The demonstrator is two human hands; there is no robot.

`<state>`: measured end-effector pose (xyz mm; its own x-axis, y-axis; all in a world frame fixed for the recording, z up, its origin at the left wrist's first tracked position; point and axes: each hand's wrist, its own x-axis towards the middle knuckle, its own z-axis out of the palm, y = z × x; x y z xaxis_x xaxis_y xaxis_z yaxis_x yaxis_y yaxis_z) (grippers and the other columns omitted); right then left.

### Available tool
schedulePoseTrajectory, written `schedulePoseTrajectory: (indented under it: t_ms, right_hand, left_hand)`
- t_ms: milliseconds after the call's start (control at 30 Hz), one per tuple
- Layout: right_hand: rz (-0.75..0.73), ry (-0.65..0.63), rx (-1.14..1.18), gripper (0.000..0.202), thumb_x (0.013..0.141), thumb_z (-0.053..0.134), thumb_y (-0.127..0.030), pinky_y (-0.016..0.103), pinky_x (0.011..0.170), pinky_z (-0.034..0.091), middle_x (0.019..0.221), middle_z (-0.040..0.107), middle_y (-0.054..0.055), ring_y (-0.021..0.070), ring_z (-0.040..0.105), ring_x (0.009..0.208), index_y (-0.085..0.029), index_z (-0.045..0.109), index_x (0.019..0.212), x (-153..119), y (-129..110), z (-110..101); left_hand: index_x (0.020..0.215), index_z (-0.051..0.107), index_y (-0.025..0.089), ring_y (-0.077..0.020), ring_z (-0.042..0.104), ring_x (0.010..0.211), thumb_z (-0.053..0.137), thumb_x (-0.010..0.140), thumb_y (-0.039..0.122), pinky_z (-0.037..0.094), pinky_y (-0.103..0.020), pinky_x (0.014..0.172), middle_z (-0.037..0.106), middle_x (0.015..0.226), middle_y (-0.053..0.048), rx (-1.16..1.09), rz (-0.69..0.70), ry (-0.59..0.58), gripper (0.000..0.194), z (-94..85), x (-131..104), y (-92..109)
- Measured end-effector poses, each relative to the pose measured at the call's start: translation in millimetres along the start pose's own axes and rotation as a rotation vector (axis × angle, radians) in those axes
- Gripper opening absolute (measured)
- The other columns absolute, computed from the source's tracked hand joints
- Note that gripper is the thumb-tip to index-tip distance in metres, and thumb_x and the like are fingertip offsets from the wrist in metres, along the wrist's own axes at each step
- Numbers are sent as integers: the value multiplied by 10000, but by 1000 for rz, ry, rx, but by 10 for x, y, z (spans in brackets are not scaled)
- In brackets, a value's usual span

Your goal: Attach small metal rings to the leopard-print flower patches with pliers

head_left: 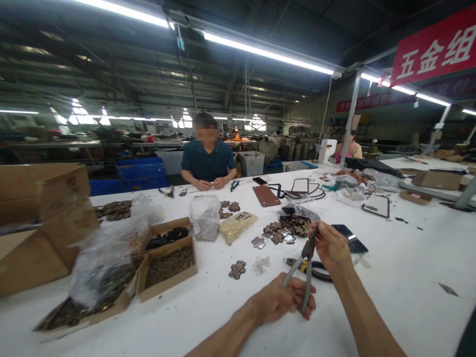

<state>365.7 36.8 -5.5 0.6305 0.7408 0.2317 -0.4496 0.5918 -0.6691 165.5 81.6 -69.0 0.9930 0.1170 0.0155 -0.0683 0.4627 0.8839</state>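
Note:
My left hand (278,299) is closed around the grey handles of a pair of pliers (308,254), whose jaws point up. At the jaw tips, my right hand (332,244) pinches with thumb and fingers; whatever small thing it holds there is hidden. A second pair of pliers (320,271) with black and yellow handles lies on the table behind the first. To the left are a small pile of little rings (261,265) and one brown patterned, bear-like piece (237,269). More patterned pieces (277,232) are heaped farther back.
Cardboard boxes of small metal parts (169,267) and plastic bags (204,218) stand on the left of the white table (230,327). A dark phone-like slab (349,239) lies beyond my right hand. Across the table a co-worker (208,161) sits with both hands together.

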Motion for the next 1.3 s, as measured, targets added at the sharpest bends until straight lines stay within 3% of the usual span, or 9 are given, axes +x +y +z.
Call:
schedulePoseTrajectory:
  t_ms: [500,700,833,1067,1300]
  right_hand:
    - [21,10,-32,272,706,871,-343,331,687,566,851,705,46,170,656,719,-148,749,851,36,20,-37]
    - [46,6,-27,254,709,869,-327,336,708,568,854,713,42,167,663,723,-156,746,850,44,28,-56]
    - [36,3,-14,249,712,870,-314,330,720,575,856,727,47,165,677,729,-152,754,863,53,27,-86]
    - [-87,-22,-176,282,692,879,-302,415,755,598,894,776,98,216,718,742,-143,774,901,97,-15,-205]
    - [-218,-33,-391,295,725,859,-290,440,751,609,922,788,137,233,731,726,-126,774,955,115,-37,-309]
  left_hand:
    - [1208,676,106,-347,689,1064,571,580,112,488,-544,946,700,1184,-217,-42,-85,-133,636,110,-35,119]
    - [1201,680,113,-356,688,1078,551,585,117,480,-576,953,703,1185,-217,-55,-93,-140,630,119,-32,112]
    - [1153,703,108,-324,713,986,547,552,82,522,-527,901,722,1125,-207,-33,-99,-85,621,111,-22,112]
    - [1072,714,89,-290,724,876,527,538,73,549,-488,828,734,1044,-205,-28,-117,-24,566,87,4,100]
    - [1212,626,177,-318,704,1011,583,559,24,538,-514,868,691,1163,-166,-25,-120,-102,671,105,7,173]
